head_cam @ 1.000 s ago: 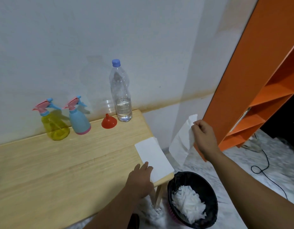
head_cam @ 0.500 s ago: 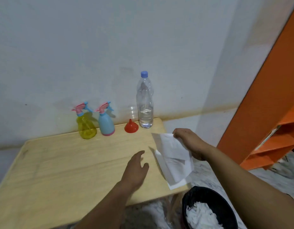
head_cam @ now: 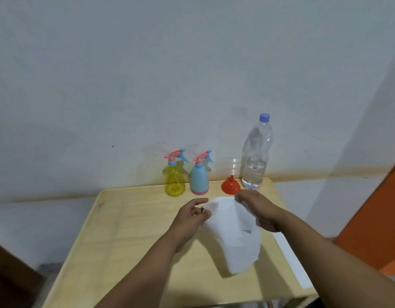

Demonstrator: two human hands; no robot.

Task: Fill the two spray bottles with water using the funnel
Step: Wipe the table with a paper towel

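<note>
While both hands are busy with a white paper sheet (head_cam: 233,227) held over the wooden table (head_cam: 129,236), nothing of the filling is under way; the right hand (head_cam: 257,211) grips the sheet's upper edge with curled fingers, and the left hand (head_cam: 189,216) pinches its near corner between thumb and fingertips, the other fingers loosely bent. The task's things stand in a row at the table's far edge, at about 12 o'clock from the hands: the yellow spray bottle (head_cam: 174,176), the blue spray bottle (head_cam: 199,174) just beside it at its 3 o'clock, then the red funnel (head_cam: 230,185) resting mouth-down, and the water bottle (head_cam: 256,152), capped and roughly a third full, at the funnel's 2 o'clock; both spray heads look screwed on. The nearest risk, I judge, is the funnel: it sits just beyond the right knuckles, and a forward sweep of that hand or the hanging sheet could knock it off the far edge or into the light bottles; the tall water bottle might topple if bumped. Another white sheet (head_cam: 292,261) lies along the table's edge at 4 o'clock, overhanging, and could slide off; water left may not fill both.
</note>
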